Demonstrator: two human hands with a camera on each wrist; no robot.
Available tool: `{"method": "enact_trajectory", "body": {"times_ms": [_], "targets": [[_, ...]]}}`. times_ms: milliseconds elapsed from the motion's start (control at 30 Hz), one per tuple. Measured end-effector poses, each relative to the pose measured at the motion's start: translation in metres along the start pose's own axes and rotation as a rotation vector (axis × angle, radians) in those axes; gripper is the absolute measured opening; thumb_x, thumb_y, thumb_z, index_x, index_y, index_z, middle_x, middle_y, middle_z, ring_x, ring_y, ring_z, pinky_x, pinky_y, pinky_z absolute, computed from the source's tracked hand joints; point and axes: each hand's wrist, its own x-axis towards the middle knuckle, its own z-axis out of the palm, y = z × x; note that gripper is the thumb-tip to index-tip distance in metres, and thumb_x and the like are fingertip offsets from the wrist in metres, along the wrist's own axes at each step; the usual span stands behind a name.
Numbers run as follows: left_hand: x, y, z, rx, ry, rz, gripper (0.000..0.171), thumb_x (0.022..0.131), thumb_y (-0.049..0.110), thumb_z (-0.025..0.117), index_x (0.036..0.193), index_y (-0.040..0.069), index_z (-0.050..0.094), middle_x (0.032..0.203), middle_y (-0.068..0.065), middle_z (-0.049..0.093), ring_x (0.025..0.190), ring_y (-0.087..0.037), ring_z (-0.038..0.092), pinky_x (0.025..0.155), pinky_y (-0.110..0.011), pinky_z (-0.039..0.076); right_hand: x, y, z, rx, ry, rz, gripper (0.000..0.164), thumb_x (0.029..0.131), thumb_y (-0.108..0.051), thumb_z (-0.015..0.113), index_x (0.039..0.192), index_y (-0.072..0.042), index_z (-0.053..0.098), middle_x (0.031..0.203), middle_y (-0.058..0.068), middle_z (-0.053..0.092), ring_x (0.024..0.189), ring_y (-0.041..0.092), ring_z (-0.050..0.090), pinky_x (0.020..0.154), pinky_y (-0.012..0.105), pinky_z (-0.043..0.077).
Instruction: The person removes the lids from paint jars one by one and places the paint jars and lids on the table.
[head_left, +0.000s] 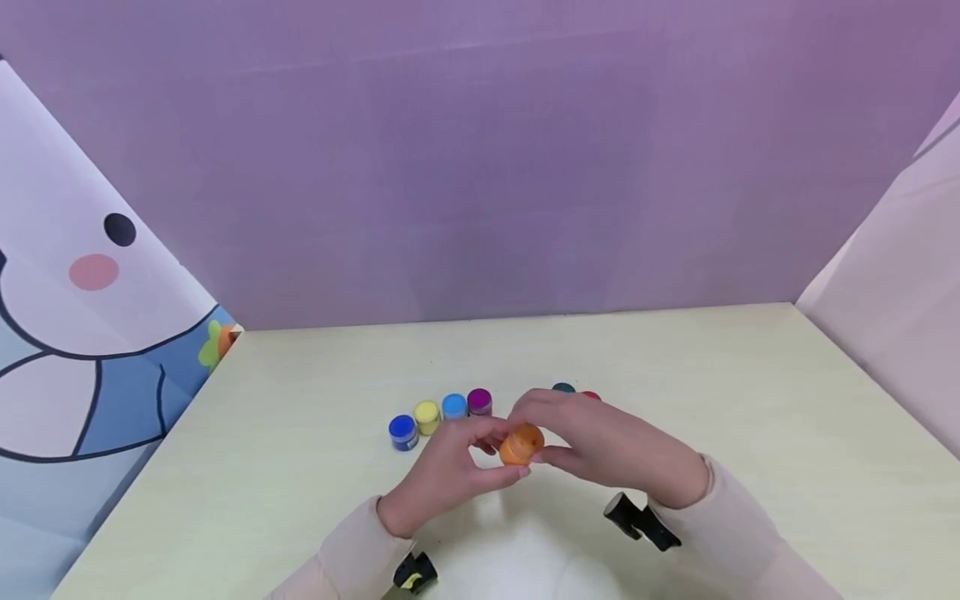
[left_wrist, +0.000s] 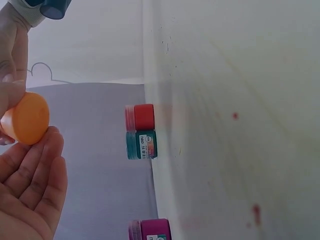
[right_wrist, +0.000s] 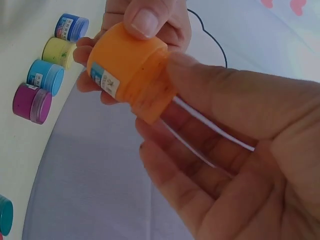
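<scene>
Both hands hold a small orange paint jar point(head_left: 522, 444) above the table, tilted. My left hand point(head_left: 453, 462) grips its labelled body, thumb on one side and fingers behind, as the right wrist view shows. At the jar's other, narrower end, the thumb and fingers of my right hand point(right_wrist: 240, 145) pinch the rim. Whether that end is a lid or an open neck I cannot tell. In the left wrist view, the orange jar point(left_wrist: 32, 118) shows a smooth round end above the left fingers.
Behind the left hand stand dark blue point(head_left: 403, 432), yellow point(head_left: 427, 417), light blue point(head_left: 453, 406) and purple point(head_left: 480, 402) jars. Teal point(left_wrist: 142, 145) and red point(left_wrist: 143, 117) jars stand together, partly hidden by the right hand in the head view. A purple cloth wall point(head_left: 517, 167) closes the back.
</scene>
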Motion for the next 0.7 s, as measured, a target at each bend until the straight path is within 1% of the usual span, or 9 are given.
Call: {"method": "enact_trajectory", "body": {"times_ms": [133,200,233,300,400,467,533,633,700], "targets": [[0.0002,-0.0001,-0.0004,0.002,-0.002,-0.014,0.036,0.079,0.029,0.077,0.110,0.014,0.068,0.098,0.009,0.068,0.080,-0.005,0.059,0.074,-0.036,0.056,0.0002,-0.0001,-0.0009,-0.004,-0.003,-0.050,0.037,0.079,0.003,0.072,0.112,-0.007,0.061,0.105,-0.005,0.061,0.098,0.007,0.056,0.085,0.020,0.049],[0.0002,-0.0001,-0.0006,0.004,0.001,-0.007,0.034,0.079,0.028,0.077,0.108,0.013,0.068,0.096,0.009,0.068,0.080,-0.005,0.059,0.073,-0.036,0.056,0.0011,-0.0007,-0.0011,-0.003,0.001,-0.043,0.035,0.080,-0.001,0.072,0.112,-0.008,0.061,0.106,-0.005,0.061,0.099,0.007,0.056,0.087,0.022,0.049],[0.0004,-0.0003,-0.0007,0.007,0.004,0.000,0.033,0.079,0.028,0.077,0.107,0.013,0.068,0.095,0.008,0.068,0.080,-0.005,0.059,0.073,-0.035,0.056,0.0014,-0.0013,-0.0012,-0.008,0.005,-0.024,0.034,0.081,-0.005,0.072,0.112,-0.008,0.061,0.107,-0.005,0.060,0.100,0.008,0.056,0.087,0.023,0.049],[0.0006,-0.0004,-0.0007,0.015,0.010,0.013,0.030,0.079,0.026,0.077,0.104,0.013,0.068,0.093,0.008,0.068,0.079,-0.005,0.059,0.073,-0.034,0.056,0.0019,-0.0026,-0.0013,-0.022,0.019,0.039,0.034,0.082,-0.012,0.073,0.113,-0.008,0.061,0.108,-0.004,0.061,0.099,0.009,0.057,0.087,0.026,0.049],[0.0007,0.0001,-0.0011,0.020,0.014,0.023,0.028,0.078,0.023,0.078,0.102,0.012,0.069,0.092,0.008,0.068,0.078,-0.005,0.059,0.072,-0.033,0.056,0.0021,-0.0046,-0.0012,-0.049,0.049,0.178,0.035,0.082,-0.021,0.074,0.111,-0.006,0.061,0.105,-0.001,0.063,0.093,0.012,0.059,0.081,0.029,0.051],[0.0007,0.0000,-0.0009,0.018,0.011,0.026,0.028,0.078,0.022,0.078,0.103,0.013,0.069,0.092,0.008,0.068,0.078,-0.004,0.059,0.073,-0.032,0.056,0.0025,-0.0057,-0.0014,-0.045,0.068,0.269,0.037,0.081,-0.029,0.074,0.107,-0.005,0.062,0.096,-0.001,0.064,0.085,0.012,0.058,0.073,0.026,0.051],[0.0009,-0.0001,-0.0008,0.011,0.009,0.027,0.028,0.078,0.023,0.078,0.103,0.013,0.069,0.093,0.008,0.069,0.079,-0.004,0.059,0.073,-0.033,0.056,0.0029,-0.0067,-0.0012,-0.020,0.079,0.345,0.037,0.080,-0.036,0.074,0.100,-0.007,0.061,0.086,-0.003,0.061,0.075,0.009,0.055,0.065,0.023,0.049],[0.0007,0.0001,-0.0007,0.008,0.010,0.025,0.028,0.078,0.021,0.078,0.103,0.014,0.069,0.093,0.009,0.069,0.080,-0.005,0.060,0.073,-0.033,0.056,0.0042,-0.0077,0.0001,0.026,0.082,0.406,0.037,0.079,-0.043,0.073,0.091,-0.010,0.059,0.072,-0.006,0.053,0.062,0.006,0.047,0.053,0.021,0.043],[0.0004,0.0002,-0.0007,0.010,0.011,0.024,0.028,0.077,0.019,0.078,0.103,0.013,0.069,0.093,0.009,0.069,0.080,-0.005,0.060,0.073,-0.034,0.056,0.0048,-0.0080,0.0015,0.052,0.077,0.419,0.033,0.079,-0.039,0.074,0.086,-0.011,0.058,0.068,-0.007,0.050,0.057,0.005,0.043,0.050,0.020,0.041]]}}
